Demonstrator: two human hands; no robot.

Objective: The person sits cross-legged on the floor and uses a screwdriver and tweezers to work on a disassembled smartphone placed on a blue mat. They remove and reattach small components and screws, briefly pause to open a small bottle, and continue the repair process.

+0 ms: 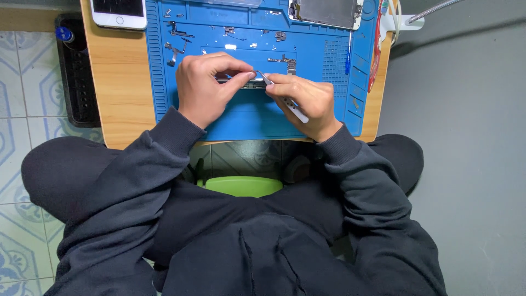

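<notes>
Over a small light-wood table (123,82), spread with a blue rubbery work mat (246,123) moulded into shallow trays and ridges. Beneath the table edge, a lime-green round seat (244,185) between dark-trousered knees, on patterned floor tiles to one side and plain grey floor to the other. At the mat's far right corner, an opened phone body with a white frame and bare metal inside (327,12); at the table's far left corner, a white smartphone lying face up (119,12). Left of the table, a black slotted tray (76,77) on the floor. Along the mat's right side, a slim blue-handled screwdriver (348,55) lying lengthwise. Scattered over the upper mat, small metal brackets and screws (178,33).

At the mat's middle, left hand (205,85) curled, thumb and fingers drawn close and pinched on a narrow dark-and-silver electronic part (241,82) (mostly hidden under the fingers). Just beside it, touching at the fingertips, right hand (307,101) closed in a pen-like grip round silver metal tweezers (282,98), tips angled onto the same part. Whether the tweezer tips are nipped on anything: cannot tell.
</notes>
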